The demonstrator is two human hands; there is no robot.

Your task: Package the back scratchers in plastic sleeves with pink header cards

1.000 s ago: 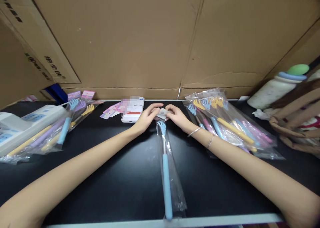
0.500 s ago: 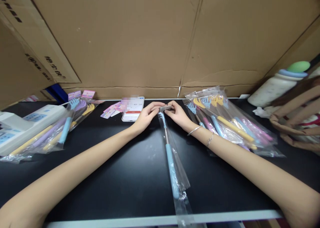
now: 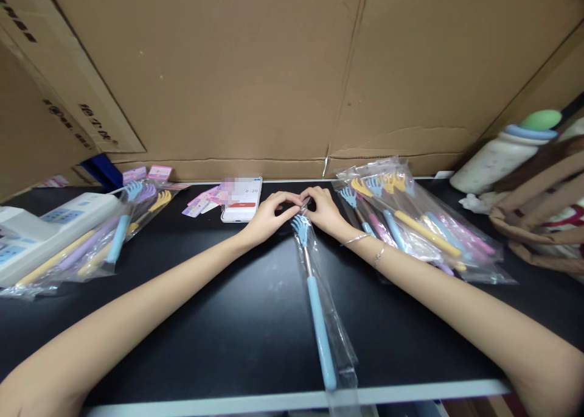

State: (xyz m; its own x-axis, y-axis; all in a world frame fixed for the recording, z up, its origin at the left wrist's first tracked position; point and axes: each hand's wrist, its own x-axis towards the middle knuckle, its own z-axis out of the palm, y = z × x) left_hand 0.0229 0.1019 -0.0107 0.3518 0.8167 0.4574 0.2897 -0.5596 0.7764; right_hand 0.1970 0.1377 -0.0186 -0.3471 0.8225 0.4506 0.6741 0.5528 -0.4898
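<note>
A blue back scratcher (image 3: 322,332) with a claw head and a metal neck lies in a clear plastic bag (image 3: 344,344), its handle toward the table's front edge. Both hands meet at the bag's far end, just beyond the claw. My left hand (image 3: 272,213) is closed, thumb and fingers pinching the bag's mouth. From the other side my right hand (image 3: 323,210) pinches the same plastic. The bag's lower end hangs over the table edge.
Bagged back scratchers (image 3: 424,222) lie in a pile at right, and several more (image 3: 121,231) at left beside a white power strip (image 3: 59,222). Small printed cards (image 3: 201,203) and a phone (image 3: 241,213) rest behind. A bottle (image 3: 497,158) leans at right; cardboard (image 3: 237,70) stands at the back.
The back scratcher has slid nearer the front edge inside the bag, and its claw now shows flat below the fingers. Both hands stay pinched at the bag's far end.
</note>
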